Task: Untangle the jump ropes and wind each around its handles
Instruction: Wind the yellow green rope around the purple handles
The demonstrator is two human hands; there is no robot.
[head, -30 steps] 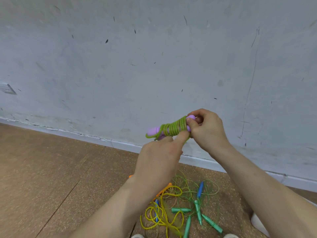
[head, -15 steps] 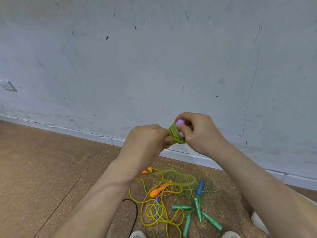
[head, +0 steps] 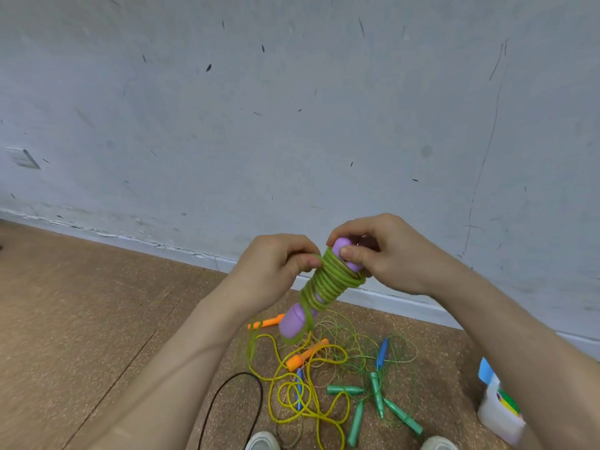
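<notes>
A black cable (head: 242,373) loops on the brown floor (head: 81,319), a white container (head: 496,414) well apart.

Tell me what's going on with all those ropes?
A person holds a green rope coiled around its purple handles. The right hand grips the handles' top end; the left hand pinches the coils. More ropes lie tangled on the floor below, not yet wound.

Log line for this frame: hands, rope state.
left hand: holds green rope | right hand: pinches purple handles | green rope: coiled round handles | floor ropes: tangled
</notes>
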